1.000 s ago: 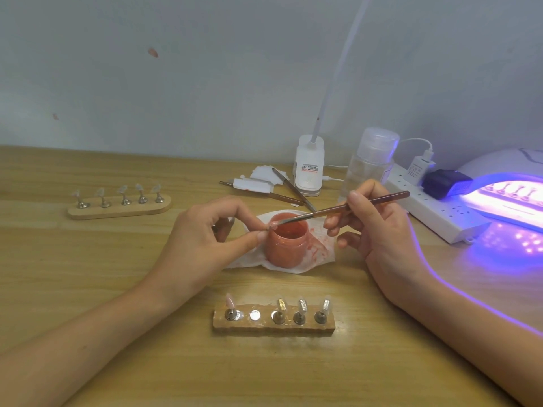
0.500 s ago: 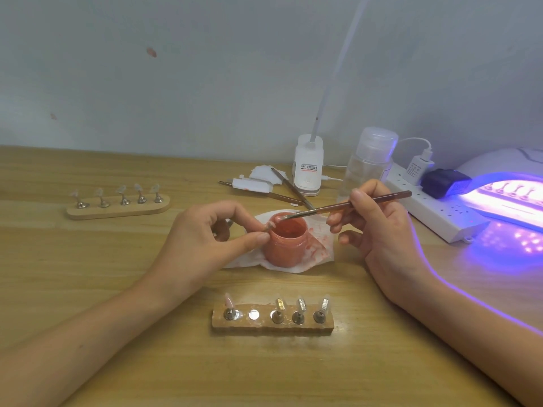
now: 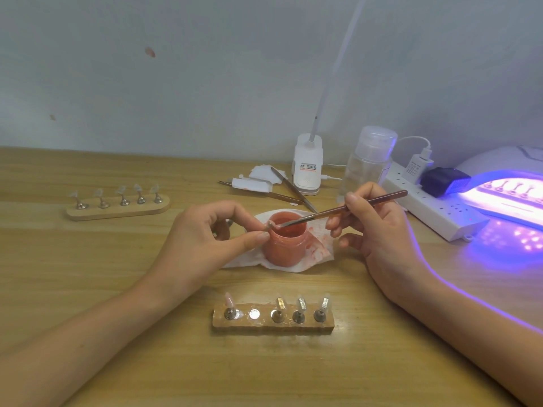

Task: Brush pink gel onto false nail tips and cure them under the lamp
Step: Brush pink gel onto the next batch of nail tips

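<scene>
My left hand (image 3: 202, 239) pinches a small nail tip (image 3: 269, 224) on its stand between thumb and forefinger, just left of the open pink gel jar (image 3: 286, 240). My right hand (image 3: 379, 230) grips a thin brush (image 3: 340, 211); its bristles touch the nail tip above the jar's rim. In front of me a wooden holder (image 3: 273, 321) carries several nail tips on metal stands, one pink at the left, with one bare metal spot. A lit curing lamp (image 3: 511, 195) glows violet at the right, with tips inside.
A second wooden holder (image 3: 117, 208) with clear tips sits at the left. The jar stands on a stained white tissue (image 3: 311, 254). Behind are spare brushes (image 3: 291, 192), a white lamp base (image 3: 307, 167), a clear bottle (image 3: 370, 160) and a power strip (image 3: 435, 212).
The brush tip has dropped from above the jar's mouth onto the nail tip at the rim. My left hand has stayed in place.
</scene>
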### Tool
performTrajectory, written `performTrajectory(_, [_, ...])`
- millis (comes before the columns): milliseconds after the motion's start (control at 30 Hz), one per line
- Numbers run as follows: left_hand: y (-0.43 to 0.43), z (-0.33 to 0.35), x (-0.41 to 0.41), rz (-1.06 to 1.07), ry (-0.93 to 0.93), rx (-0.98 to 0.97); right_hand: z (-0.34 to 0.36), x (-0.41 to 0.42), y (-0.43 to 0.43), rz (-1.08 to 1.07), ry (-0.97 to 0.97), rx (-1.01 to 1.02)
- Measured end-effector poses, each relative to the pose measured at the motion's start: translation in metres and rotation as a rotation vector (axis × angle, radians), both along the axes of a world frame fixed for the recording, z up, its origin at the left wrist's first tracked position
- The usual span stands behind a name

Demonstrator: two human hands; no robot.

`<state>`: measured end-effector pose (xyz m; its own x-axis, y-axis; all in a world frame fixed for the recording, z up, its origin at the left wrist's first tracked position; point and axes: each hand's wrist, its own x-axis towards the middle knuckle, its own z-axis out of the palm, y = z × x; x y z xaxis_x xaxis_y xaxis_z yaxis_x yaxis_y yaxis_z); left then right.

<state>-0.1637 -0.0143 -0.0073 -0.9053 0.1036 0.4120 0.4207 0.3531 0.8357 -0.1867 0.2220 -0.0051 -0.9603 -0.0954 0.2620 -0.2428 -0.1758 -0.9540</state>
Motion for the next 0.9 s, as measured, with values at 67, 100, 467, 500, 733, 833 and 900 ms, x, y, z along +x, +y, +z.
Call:
performTrajectory(67, [0.0001,0.0003,0.0010,-0.005,-0.002,0.002,0.0015,0.0000,0.0004,0.012,0.018,-0.035])
performTrajectory(100, [0.0002,0.0000,0.0010,-0.006,0.000,0.002,0.0020,0.0001,0.0001,0.029,0.029,-0.042])
performTrajectory(467, [-0.0006,-0.0022,-0.0010,0.003,0.039,-0.042,0.0026,0.0005,-0.0013,0.048,0.043,-0.040])
performTrajectory(500, [-0.0010,-0.0026,-0.0014,0.004,0.041,-0.040,0.0025,0.0007,-0.0018,0.055,0.037,-0.021])
performTrajectory(733, [-0.0004,-0.0021,-0.0013,0.015,0.080,-0.042,0.0025,-0.0004,-0.0011,0.017,0.007,-0.038])
performTrajectory(833, [-0.0001,-0.0018,-0.0014,0.026,0.117,-0.098,0.0027,0.0004,-0.0021,0.027,-0.002,0.018])
performTrajectory(900, [-0.0003,-0.0018,-0.0014,0.029,0.121,-0.095,0.0022,-0.0004,-0.0011,-0.002,-0.027,0.006])
